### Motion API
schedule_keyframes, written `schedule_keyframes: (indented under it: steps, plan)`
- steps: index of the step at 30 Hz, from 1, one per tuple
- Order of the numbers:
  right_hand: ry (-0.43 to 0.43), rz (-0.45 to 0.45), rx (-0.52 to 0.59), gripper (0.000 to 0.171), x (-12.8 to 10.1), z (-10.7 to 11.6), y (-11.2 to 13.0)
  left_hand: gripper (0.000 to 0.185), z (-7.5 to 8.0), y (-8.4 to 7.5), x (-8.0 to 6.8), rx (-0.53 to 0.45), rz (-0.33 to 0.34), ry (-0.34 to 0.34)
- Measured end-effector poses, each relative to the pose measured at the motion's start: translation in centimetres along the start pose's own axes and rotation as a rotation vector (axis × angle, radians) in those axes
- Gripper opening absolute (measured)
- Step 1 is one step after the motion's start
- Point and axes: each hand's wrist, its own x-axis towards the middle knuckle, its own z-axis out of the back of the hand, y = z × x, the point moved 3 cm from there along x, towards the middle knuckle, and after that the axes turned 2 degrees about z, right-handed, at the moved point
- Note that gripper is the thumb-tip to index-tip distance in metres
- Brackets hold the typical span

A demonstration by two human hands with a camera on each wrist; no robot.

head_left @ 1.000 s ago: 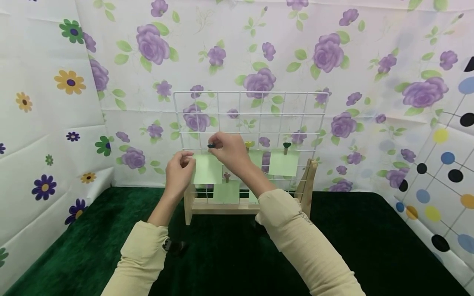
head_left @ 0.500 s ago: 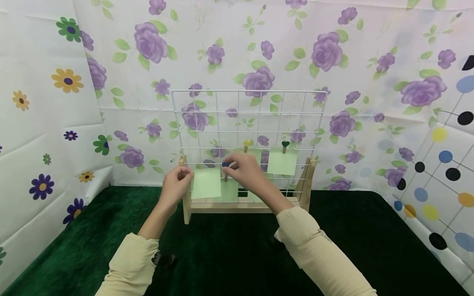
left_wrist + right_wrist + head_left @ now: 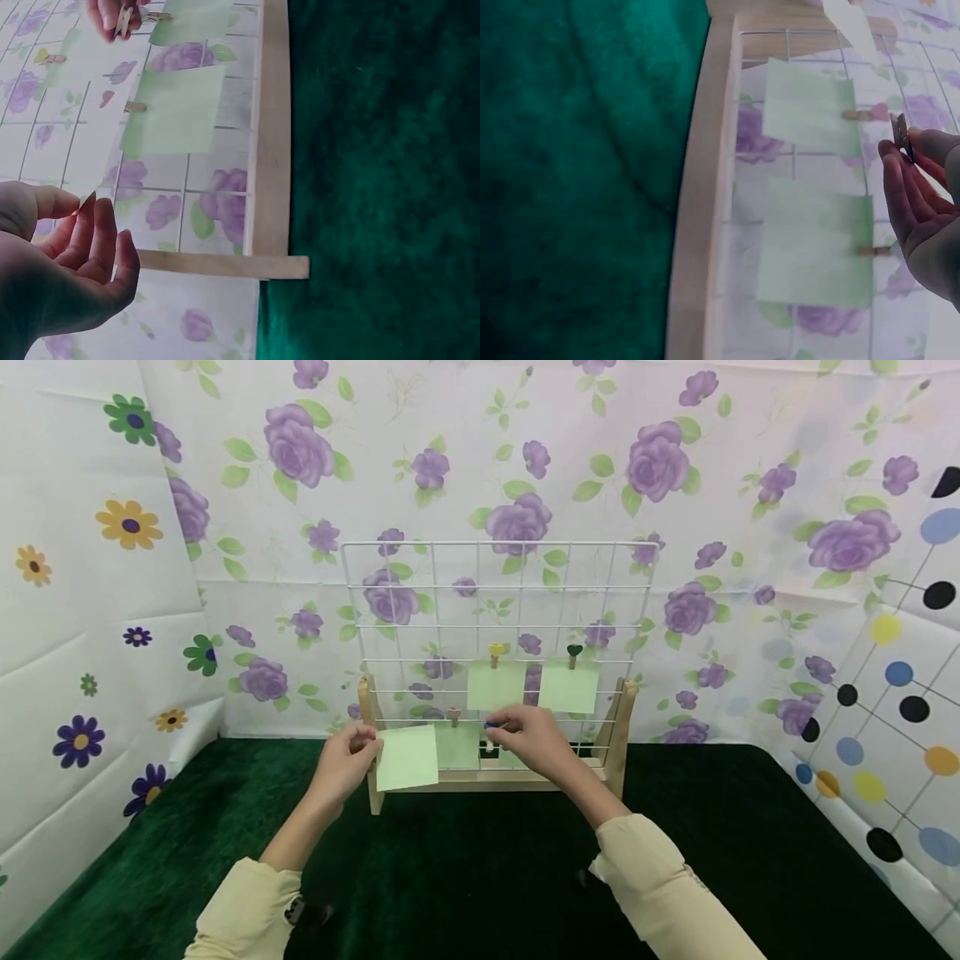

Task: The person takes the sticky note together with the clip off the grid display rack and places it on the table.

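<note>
My left hand (image 3: 343,766) pinches a pale green paper note (image 3: 407,758) by its left edge, in front of the lower left of a white wire grid (image 3: 498,542). Between thumb and fingers of my right hand (image 3: 536,743) is a small wooden clothespin (image 3: 902,136) with a dark blue top, right of the held note. Similar notes hang on the grid: one (image 3: 495,689) under a yellow heart clothespin (image 3: 496,652), another (image 3: 568,687) under a dark green heart one (image 3: 574,653). In the lower row, a note (image 3: 459,747) hangs under a pink heart clothespin (image 3: 453,715); beside it another note (image 3: 817,247) is clipped.
The grid stands upright in a wooden stand (image 3: 480,784) on a dark green cloth (image 3: 450,877). Behind it hangs a white sheet with purple flowers (image 3: 420,418). Patterned sheets also close off the left and right sides.
Both hands have come down from the grid's middle left. The left hand brought its note lower and tilted it slightly; the right hand moved right and down with the clothespin.
</note>
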Motion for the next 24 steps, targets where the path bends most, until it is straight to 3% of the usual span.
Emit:
schedule_keyframes:
  steps: [14, 24]
  plan:
    - [0.052, 0.008, -0.002, 0.017, -3.4, 0.4, -4.2, 0.027, 0.9, 3.1, -0.8, 0.082, 0.01, 0.121]
    - [0.026, -0.123, -0.067, 0.017, -5.8, 2.6, -6.8, 0.028, 2.5, 5.1, -1.3, 0.113, 0.006, 0.184]
